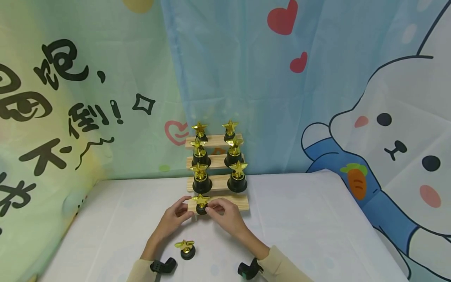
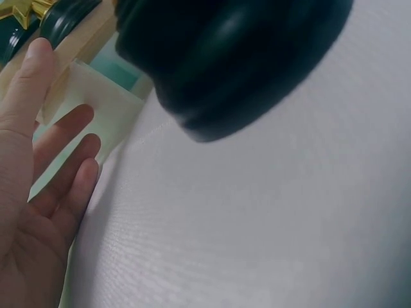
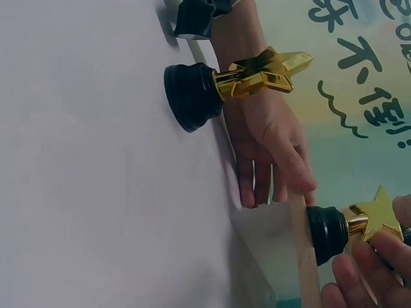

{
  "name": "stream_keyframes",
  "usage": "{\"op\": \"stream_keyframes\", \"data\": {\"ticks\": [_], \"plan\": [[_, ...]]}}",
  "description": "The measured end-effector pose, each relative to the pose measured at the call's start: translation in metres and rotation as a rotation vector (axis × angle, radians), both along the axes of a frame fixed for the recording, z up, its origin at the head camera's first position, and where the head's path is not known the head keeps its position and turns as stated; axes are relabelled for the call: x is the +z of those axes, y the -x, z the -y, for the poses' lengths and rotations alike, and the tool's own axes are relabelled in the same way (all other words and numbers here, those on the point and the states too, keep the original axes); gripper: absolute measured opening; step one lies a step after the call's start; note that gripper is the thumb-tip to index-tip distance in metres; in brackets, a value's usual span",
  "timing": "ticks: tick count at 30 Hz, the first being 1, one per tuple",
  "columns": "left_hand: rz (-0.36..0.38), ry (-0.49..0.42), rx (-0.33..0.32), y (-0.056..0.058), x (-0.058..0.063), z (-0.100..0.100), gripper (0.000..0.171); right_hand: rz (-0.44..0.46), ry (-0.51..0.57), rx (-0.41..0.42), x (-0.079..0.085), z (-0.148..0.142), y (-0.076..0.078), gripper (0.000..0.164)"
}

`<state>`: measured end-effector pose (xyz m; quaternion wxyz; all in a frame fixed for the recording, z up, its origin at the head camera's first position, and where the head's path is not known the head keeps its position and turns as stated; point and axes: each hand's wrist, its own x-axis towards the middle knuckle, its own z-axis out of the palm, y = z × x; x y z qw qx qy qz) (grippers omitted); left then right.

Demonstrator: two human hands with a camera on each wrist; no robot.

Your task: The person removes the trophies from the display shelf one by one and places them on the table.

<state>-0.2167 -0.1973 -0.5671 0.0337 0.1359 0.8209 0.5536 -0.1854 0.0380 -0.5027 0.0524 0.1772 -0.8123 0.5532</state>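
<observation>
A small gold star trophy (image 1: 201,200) with a black round base stands upright on the left part of the lowest wooden board (image 1: 239,202). My right hand (image 1: 227,215) pinches it from the right, thumb and fingertips at the star in the right wrist view. At the board's left end is my left hand (image 1: 172,217), its thumb (image 2: 36,61) against the wood and its other fingers loosely extended below. A second star trophy (image 3: 192,96) stands on the white table between the forearms; its black base (image 2: 237,58) looms large in the left wrist view.
Three higher boards rise behind in steps, each bearing two star trophies, such as the right one (image 1: 237,180) on the second board. A printed cloth backdrop (image 1: 225,70) hangs close behind the rack. White cloth (image 1: 299,227) covers the table.
</observation>
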Motion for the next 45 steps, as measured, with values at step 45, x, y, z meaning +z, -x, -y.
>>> {"op": "stream_keyframes", "data": {"ticks": [45], "plan": [[0.008, -0.007, 0.012, -0.001, 0.0, -0.001, 0.057, -0.003, 0.026, 0.012, 0.009, 0.006, 0.02, 0.014]]}}
